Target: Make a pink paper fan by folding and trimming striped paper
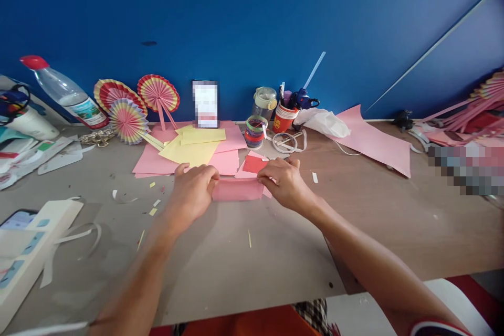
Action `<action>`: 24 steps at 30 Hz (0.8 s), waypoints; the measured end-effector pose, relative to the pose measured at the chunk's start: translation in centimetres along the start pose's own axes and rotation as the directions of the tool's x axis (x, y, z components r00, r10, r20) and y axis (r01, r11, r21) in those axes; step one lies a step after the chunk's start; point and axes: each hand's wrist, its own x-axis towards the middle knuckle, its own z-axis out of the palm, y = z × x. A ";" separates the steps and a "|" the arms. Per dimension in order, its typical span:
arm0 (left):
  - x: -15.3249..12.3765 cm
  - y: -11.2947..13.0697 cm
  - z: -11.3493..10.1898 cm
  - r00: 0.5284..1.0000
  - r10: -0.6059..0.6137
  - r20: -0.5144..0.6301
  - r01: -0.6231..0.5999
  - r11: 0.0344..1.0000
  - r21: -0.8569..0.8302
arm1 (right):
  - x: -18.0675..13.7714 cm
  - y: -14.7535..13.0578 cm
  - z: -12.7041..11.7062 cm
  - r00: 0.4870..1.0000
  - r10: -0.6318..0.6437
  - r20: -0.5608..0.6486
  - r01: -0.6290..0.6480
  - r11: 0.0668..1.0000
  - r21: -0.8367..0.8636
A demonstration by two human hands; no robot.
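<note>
A pink paper strip [237, 189] is stretched level between my two hands, a little above the grey table. My left hand [196, 189] pinches its left end, fingers closed. At the other end my right hand [284, 178] has thumb and fingers closed on the paper. Just behind the strip lies a small red paper piece [254, 164] on pink scraps. Farther back, yellow sheets [192, 152] rest on larger pink sheets [147, 160]. Folded paper fans [158, 93] in red, yellow and pink lean against the blue wall.
Along the wall stand a red-capped bottle [73, 94], a phone [205, 105], a clear jar [264, 100], a tape-wrapped container [255, 134] and a red cup [284, 117] of tools. A large pink sheet [374, 142] lies right. A white box [43, 241] sits left, among paper scraps.
</note>
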 end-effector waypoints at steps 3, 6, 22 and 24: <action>0.6 0.8 -1.4 0.975 0.039 -0.219 -0.016 0.994 0.104 | 0.9 -0.5 -0.7 0.990 -0.039 -0.138 0.021 0.992 -0.127; 0.4 0.8 -2.0 0.912 0.116 -0.392 -0.039 0.979 0.199 | 0.7 -1.2 -1.2 0.963 -0.110 -0.245 0.042 0.963 -0.267; -7.3 -1.6 4.0 0.932 0.292 -0.214 -0.268 0.954 0.136 | -6.7 -0.8 4.0 0.932 -0.361 -0.035 0.341 0.905 -0.255; -7.3 -1.6 3.9 0.940 0.285 -0.189 -0.265 0.956 0.125 | -6.6 -0.8 4.0 0.933 -0.360 -0.011 0.347 0.907 -0.240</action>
